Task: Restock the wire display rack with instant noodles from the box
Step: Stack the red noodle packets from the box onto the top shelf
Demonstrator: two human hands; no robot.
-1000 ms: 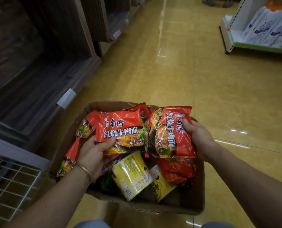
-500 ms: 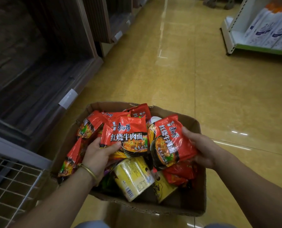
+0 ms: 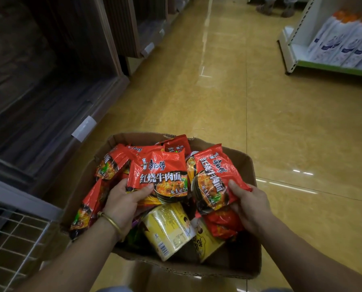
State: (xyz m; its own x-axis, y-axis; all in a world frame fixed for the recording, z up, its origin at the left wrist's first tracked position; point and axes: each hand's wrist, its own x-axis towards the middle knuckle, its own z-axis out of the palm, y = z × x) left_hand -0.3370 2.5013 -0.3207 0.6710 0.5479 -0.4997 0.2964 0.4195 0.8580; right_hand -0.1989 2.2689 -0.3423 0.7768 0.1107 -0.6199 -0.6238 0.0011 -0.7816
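The head camera looks down on a cardboard box (image 3: 246,171) standing on the yellow tiled floor (image 3: 260,114), with both hands reaching into it. The left hand (image 3: 123,204) has its grip closed on the lower left corner of a red noodle packet (image 3: 159,173), thumb on the printed front and fingers behind, so the packet stands upright just above that grip. A gold bangle (image 3: 110,221) sits on the left wrist. The right hand (image 3: 249,205) grips a second red noodle packet (image 3: 212,180) by its right edge, thumb pressed on the front; this packet tilts and lies to the left of the right grip, its side just beside the first packet.

Below and between the two grips lies a yellow noodle pack (image 3: 169,228) on its side, with a barcode at its near end, and a smaller yellow packet (image 3: 205,243) touches it on the right. Under the right grip is another crumpled red packet (image 3: 222,224). More red packets (image 3: 110,163) are heaped left of the left grip and behind it, all inside the box.

Well left of the left grip, at the lower edge, is the white wire rack (image 3: 13,234). Above it stand dark wooden shelves (image 3: 39,85). Far beyond the right grip, a white shelf (image 3: 291,51) carries white and blue packs (image 3: 344,43).
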